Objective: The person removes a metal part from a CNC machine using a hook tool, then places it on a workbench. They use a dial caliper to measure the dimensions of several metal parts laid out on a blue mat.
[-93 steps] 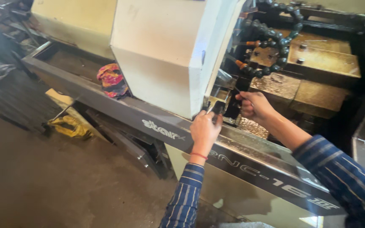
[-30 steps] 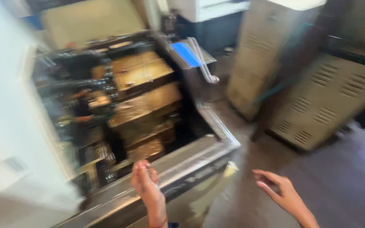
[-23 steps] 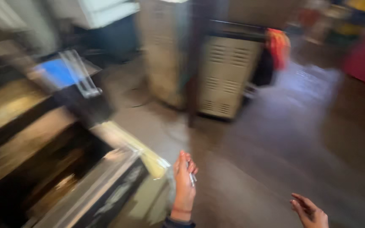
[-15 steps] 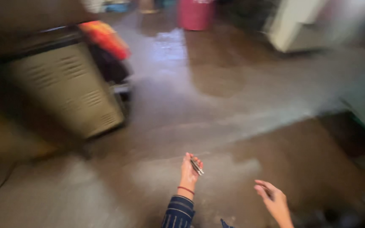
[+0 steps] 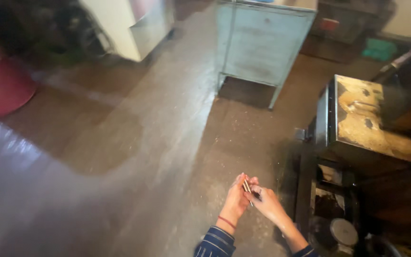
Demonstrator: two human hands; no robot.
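Bare concrete floor point(image 5: 158, 143) spread wide beneath and to the left of the grip. Dark machine stand point(image 5: 362, 143) with a worn yellowish top just right of it; pale metal cabinet point(image 5: 262, 43) well beyond, red drum point(image 5: 1, 85) far off left. Left hand point(image 5: 236, 200) and right hand point(image 5: 267, 204) brought together, touching, fingers closed round a thin metal rod point(image 5: 247, 188), pinched between both, tilted, poking up above the fingertips.

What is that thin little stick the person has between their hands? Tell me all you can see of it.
The thin rod is slim, short and straight, pale and shiny like metal. It stands nearly upright, tilted slightly, above the brown floor. The left hand pinches it and the right hand meets it from the other side. Finer detail is too small to tell.
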